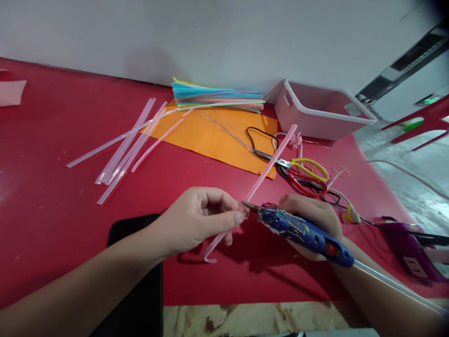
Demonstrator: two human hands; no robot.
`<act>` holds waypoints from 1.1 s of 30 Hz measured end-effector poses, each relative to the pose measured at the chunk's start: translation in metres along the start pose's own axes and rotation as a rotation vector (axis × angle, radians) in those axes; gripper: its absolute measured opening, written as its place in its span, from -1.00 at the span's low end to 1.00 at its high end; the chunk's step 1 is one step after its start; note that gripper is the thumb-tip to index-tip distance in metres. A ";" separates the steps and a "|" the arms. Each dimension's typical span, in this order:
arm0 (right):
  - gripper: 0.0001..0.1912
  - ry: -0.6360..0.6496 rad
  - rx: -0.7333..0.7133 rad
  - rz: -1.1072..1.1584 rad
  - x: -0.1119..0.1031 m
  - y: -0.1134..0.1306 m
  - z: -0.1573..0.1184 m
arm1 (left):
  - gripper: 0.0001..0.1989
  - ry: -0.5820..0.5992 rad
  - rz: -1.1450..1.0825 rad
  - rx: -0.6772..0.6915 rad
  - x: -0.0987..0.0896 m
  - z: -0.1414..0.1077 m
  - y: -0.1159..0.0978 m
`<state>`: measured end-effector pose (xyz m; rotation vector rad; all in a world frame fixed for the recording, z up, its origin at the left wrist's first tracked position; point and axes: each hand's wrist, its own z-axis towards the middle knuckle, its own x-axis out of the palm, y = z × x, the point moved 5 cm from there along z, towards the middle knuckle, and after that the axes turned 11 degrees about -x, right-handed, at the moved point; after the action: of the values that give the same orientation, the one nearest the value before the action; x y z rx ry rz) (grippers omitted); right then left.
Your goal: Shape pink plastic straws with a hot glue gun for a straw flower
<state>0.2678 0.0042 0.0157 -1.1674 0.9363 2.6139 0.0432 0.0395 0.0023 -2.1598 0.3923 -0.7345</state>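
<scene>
My left fingers (224, 223) pinch a pink strip (260, 179) over the surface (196, 285), toward its near edge; my right fingers (307, 209) wrap the blue glue gun (298, 229), nozzle (250, 206) at the strip. Scissors (283, 163) lie beyond, toward the right edge.

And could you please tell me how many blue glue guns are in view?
1: the blue glue gun, held in the right hand, its nozzle at the left hand's fingertips. No others seem hidden.

Your red table (52, 196) is carrying: orange sheet (196, 138), one; pink bin (308, 122), one; glossy pink strips (112, 159), several; flat black object (140, 290), near edge.
</scene>
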 end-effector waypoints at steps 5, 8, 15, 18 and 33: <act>-0.90 0.004 -0.004 -0.016 0.001 0.000 -0.001 | -0.82 0.000 0.002 -0.004 0.002 0.000 -0.001; -0.90 0.008 0.003 -0.013 0.000 -0.001 -0.001 | -0.82 -0.004 -0.001 -0.006 0.001 0.000 -0.001; -0.87 0.003 0.016 -0.027 0.000 -0.001 -0.003 | -0.82 0.000 0.012 0.003 0.001 -0.001 0.000; -0.87 0.005 0.023 -0.022 0.000 -0.002 -0.004 | -0.82 -0.005 0.006 -0.002 0.000 -0.001 0.000; -0.86 -0.008 0.028 -0.019 -0.002 -0.001 -0.002 | -0.83 -0.025 0.009 -0.018 -0.001 -0.001 -0.001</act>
<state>0.2705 0.0041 0.0151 -1.1528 0.9530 2.5802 0.0418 0.0395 0.0035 -2.1810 0.3968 -0.7014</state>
